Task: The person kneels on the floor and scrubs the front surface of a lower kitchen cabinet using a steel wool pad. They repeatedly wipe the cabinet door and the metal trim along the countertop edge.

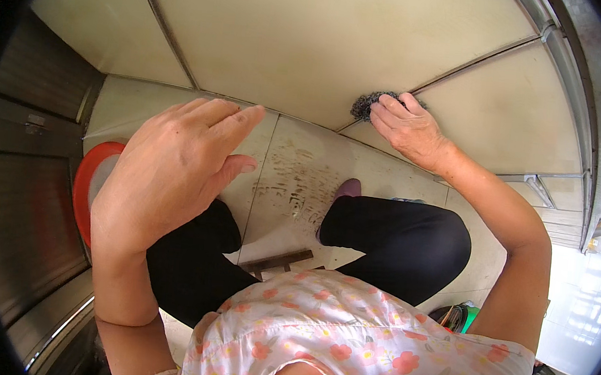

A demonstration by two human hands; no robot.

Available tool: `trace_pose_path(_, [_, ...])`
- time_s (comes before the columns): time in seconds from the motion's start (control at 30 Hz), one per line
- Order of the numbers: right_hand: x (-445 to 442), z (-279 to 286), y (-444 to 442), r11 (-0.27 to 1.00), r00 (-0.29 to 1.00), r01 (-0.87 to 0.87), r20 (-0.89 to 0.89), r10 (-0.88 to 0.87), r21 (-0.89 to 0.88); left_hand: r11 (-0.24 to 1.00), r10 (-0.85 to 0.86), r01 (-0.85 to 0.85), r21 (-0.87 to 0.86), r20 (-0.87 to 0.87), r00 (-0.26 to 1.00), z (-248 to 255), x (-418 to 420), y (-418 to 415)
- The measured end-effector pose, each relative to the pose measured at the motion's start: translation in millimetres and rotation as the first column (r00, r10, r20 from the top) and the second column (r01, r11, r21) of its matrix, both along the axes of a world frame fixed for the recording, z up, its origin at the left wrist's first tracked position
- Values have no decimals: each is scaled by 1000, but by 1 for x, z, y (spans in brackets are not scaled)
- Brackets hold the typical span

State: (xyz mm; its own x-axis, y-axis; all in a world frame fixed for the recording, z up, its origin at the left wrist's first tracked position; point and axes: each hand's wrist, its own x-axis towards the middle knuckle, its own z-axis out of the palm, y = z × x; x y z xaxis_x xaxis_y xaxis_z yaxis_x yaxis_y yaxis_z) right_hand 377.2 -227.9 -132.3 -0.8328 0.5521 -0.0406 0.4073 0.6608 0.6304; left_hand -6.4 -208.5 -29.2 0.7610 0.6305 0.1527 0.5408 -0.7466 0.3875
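My right hand [405, 128] presses a dark metal scouring pad [364, 106] against the cream cabinet panels [313, 44], over the narrow metal strip between two of them. Its fingers are bent over the pad and cover part of it. Raised at the left, my left hand [180, 155] holds nothing; its palm is turned down, and the thumb stands apart from the fingers. Behind it, a red-rimmed basin [83, 184] is partly hidden on the floor.
Dirty wet marks lie on the tiled floor [301, 179] between my feet. A wooden stool [278, 260] shows beneath me. Dark cabinet doors [25, 206] stand at the left. A green container [471, 316] is near my right elbow.
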Motion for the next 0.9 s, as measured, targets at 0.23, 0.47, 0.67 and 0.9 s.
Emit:
trace_pose_path(0.23, [3, -94, 2, 993, 986, -16, 164, 36, -119, 999, -18, 16, -27, -61, 998, -9, 11, 12])
trace_pose_path(0.47, [-6, -53, 2, 995, 996, 50, 73, -44, -85, 994, 30, -51, -92, -222, 975, -22, 15, 21])
trace_pose_path(0.67, [-12, 6, 6, 996, 969, -7, -247, 29, 90, 995, 28, -41, -96, -125, 992, -19, 16, 16])
trace_pose_path(0.9, [17, -96, -3, 995, 992, -86, 88, 89, -47, 993, 44, -60, -101, -151, 988, -37, 34, 33])
